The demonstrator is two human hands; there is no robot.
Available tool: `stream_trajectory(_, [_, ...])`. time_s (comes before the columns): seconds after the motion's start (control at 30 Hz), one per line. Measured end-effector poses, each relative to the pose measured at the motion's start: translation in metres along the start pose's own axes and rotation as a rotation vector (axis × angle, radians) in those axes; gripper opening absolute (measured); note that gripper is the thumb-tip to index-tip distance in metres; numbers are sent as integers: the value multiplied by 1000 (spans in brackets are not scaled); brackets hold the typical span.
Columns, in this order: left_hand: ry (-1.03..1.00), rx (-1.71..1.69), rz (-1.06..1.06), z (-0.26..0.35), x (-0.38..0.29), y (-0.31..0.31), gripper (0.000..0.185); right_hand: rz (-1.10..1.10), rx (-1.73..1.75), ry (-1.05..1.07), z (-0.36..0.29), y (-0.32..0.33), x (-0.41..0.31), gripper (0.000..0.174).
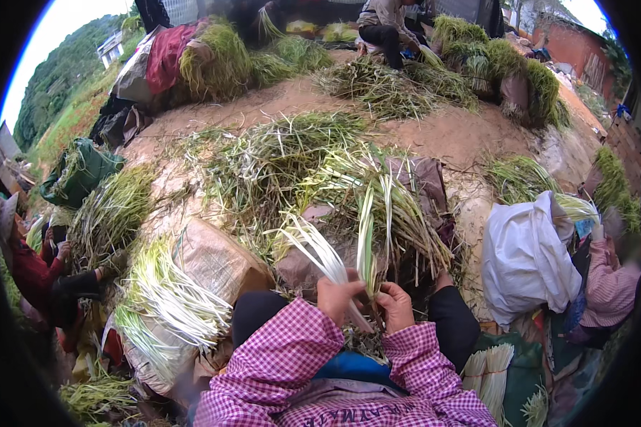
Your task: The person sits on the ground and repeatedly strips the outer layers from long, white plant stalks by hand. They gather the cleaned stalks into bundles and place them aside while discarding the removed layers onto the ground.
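Observation:
My left hand [337, 300] is closed around a small bundle of pale, peeled stalks [320, 251], which look like blanched chives or leeks. Between the fingertips of my right hand [398, 306] is the lower end of an upright green-and-white stalk [366, 235] with browned outer leaves. The left fingertips come close to this stalk; whether they touch it I cannot tell. Just beyond my hands, a heap of untrimmed stalks [406, 219] lies over a brown sack [424, 181]. At my left, cleaned white stalks [179, 293] are laid in a thick layer over a pale woven sack [219, 248].
Leaf waste [278, 155] is piled on the ground ahead. A white sack [529, 256] and bundled stalks [494, 373] stand at my right. People sit on both sides, one in a red top [32, 272] and one in a checked sleeve [609, 283]. Another person [387, 32] works farther back.

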State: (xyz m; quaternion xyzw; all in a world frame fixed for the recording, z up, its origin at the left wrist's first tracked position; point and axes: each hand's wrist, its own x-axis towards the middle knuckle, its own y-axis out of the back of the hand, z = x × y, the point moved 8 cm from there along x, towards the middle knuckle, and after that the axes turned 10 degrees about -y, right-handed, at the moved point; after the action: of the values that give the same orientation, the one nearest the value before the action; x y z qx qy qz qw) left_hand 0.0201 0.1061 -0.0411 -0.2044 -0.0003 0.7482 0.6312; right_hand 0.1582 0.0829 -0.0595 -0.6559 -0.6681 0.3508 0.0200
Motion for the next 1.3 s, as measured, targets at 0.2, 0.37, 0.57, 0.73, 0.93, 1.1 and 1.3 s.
stream_trajectory(0.2, [-64, -126, -9, -19, -14, 6, 23, 32, 43, 7, 14, -3, 5, 15])
stream_trajectory(0.37, [52, -163, -58, -24, -25, 7, 19, 73, 82, -24, 16, -1, -2, 13])
stream_trajectory(0.57, [93, -183, 41, -31, -36, 9, 20, 251, 167, 81, 18, 21, -4, 8])
stream_trajectory(0.73, [14, -240, 76, -34, -34, 11, 18, 187, 189, -13, 24, 17, 3, 15])
stream_trajectory(0.93, [18, -239, 30, -29, -30, 15, 19, 195, -275, 76, 10, 1, -2, 24])
stream_trajectory(1.1, [1, -115, 168, -37, -25, 31, 22, 303, -420, 132, 11, -4, -9, 28])
stream_trajectory(1.3, [-65, -55, 148, -38, -25, 32, 19, 284, -503, 122, 19, -3, -2, 31])
